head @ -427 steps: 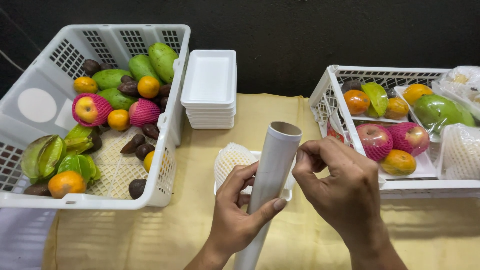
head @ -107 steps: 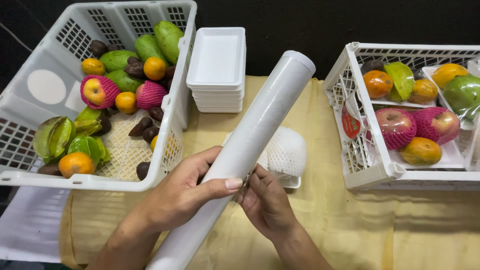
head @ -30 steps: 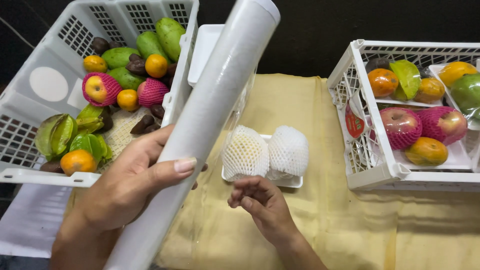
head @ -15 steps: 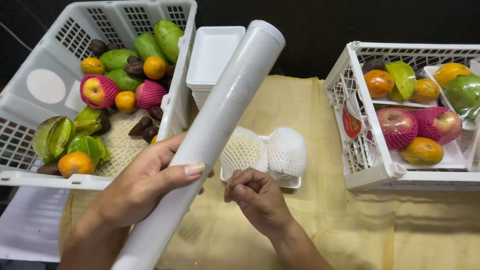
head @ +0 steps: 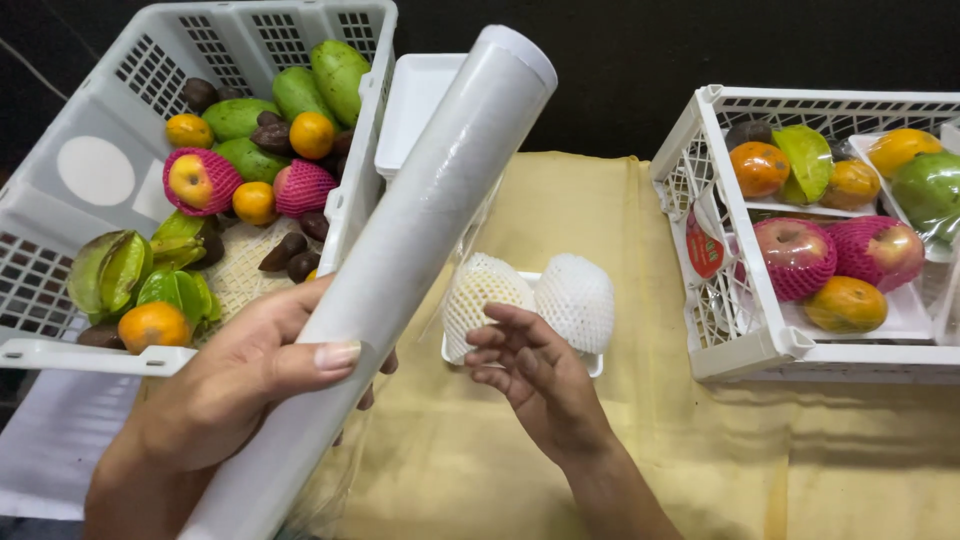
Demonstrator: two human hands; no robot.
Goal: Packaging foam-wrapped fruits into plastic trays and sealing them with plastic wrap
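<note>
White roll (head: 415, 250): clamped in left hand (head: 235, 385)
Right hand (head: 535, 375): loose, pinching film edge
Tray (head: 520, 350): netted fruit (head: 530, 300) unwrapped yet

Left hand (head: 235, 385) at lower left, fingers curled in a grip, thumb on top. Right hand (head: 535, 375) at lower centre, fingers loosely bent, empty.

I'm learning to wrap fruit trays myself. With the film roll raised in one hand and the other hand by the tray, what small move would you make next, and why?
Probably pull the film down over the tray. The left hand holds the roll tilted up beside it, the right hand sits at the tray's near edge, apparently pinching film, and the two net-sleeved fruits look uncovered.
</note>
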